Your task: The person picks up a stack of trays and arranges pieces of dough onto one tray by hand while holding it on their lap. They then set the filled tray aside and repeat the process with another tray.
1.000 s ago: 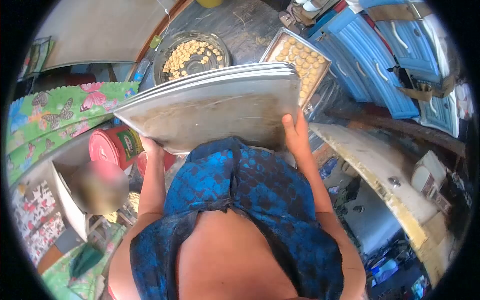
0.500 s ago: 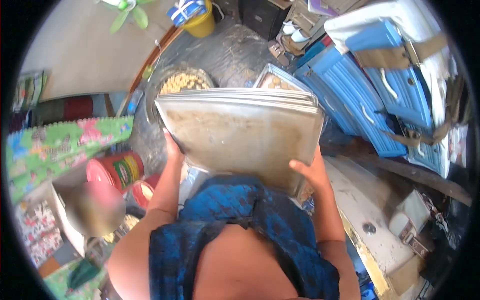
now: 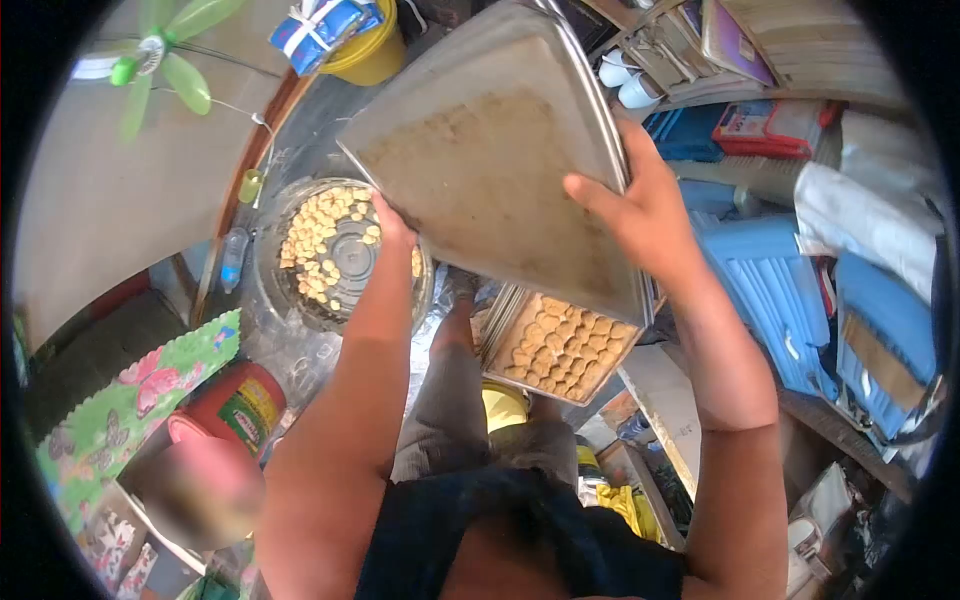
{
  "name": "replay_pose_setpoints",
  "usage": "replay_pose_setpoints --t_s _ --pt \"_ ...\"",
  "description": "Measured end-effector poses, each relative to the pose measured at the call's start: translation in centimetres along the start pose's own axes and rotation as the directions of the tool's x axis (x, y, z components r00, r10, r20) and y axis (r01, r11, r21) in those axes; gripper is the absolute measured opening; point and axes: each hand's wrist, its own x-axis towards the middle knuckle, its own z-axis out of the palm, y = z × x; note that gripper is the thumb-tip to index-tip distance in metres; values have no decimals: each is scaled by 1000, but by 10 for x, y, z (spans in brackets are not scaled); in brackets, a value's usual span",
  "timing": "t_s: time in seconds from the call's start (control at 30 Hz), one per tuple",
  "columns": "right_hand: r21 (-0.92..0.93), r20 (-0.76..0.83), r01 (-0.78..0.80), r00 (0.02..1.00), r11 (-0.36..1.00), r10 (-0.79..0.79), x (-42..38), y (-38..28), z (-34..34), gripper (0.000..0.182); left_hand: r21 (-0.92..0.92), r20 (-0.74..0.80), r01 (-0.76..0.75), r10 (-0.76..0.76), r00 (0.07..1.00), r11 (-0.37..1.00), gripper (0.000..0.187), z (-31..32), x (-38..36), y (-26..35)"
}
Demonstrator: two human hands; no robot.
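Observation:
Both my hands hold a stack of metal baking trays (image 3: 490,170), tilted and stretched out in front of me. My left hand (image 3: 397,225) grips the near left edge, with its fingers partly behind the metal. On the right edge, my right hand (image 3: 640,200) has its thumb over the brown-stained face and its other fingers behind. Below the stack lies a tray of baked cookies (image 3: 565,350), its far part hidden by the stack. A round tub (image 3: 270,265) with loose cookies (image 3: 315,235) stands left of my left hand.
A yellow bucket (image 3: 370,55) with a blue package (image 3: 325,30) stands at the far left. A green fan (image 3: 152,55) is at upper left. Red buckets (image 3: 240,400) stand at lower left, beside a patterned cloth (image 3: 140,390). Blue plastic drawers (image 3: 770,290) lie at right.
The tray stack has moved forward, away from my body, and turned, its right side rising. The cookie tray and my legs now show beneath it, and more of the round tub is visible.

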Motion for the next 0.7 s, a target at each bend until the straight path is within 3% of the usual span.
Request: replay_pose_setpoints --t_s 0.03,0.17,0.23,0.27,0.3,0.37,0.4,0.43,0.5,0.57,0.63,0.67,0.7 --pt "-107 2 54 999 993 -54 19 5 6 60 -29 -50 0 -1 999 1000 76 7 21 -4" --pt "-228 67 89 995 970 -76 81 11 16 59 -99 -50 -44 39 998 994 77 23 86 -29" --pt "-310 104 294 956 904 -275 114 18 21 49 -172 26 1 4 1000 985 79 29 123 -40" --pt "-329 135 288 957 899 -257 126 19 25 52 -179 12 -6 9 1000 984 79 32 141 -47" --pt "-357 144 412 911 839 -386 140 31 28 46 -218 55 -3 16 998 976 79 32 155 -57" --pt "-120 306 286 921 951 -239 165 44 23 58 -259 76 16 4 997 966 80 30 182 -82" --pt "-252 242 341 928 905 -283 171 49 25 52 -264 150 12 29 988 964 83 32 193 -94" --pt "-322 284 307 934 896 -218 174 50 25 49 -272 226 7 57 973 962 86 33 208 -107" --pt "-384 229 236 961 893 -155 165 41 31 46 -263 215 26 32 976 964 86 40 228 -128" --pt "-227 240 192 961 955 -136 175 72 33 44 -252 211 46 8 977 967 86 55 238 -145" --pt "-216 290 205 947 955 -138 192 115 33 43 -210 294 163 -97 951 964 77 73 242 -158" --pt "-274 295 298 931 914 -215 198 132 36 43 -212 280 171 -108 954 962 77 78 242 -165" --pt "-326 302 390 906 861 -296 200 146 41 43 -68 327 169 -138 935 983 77 82 243 -171"
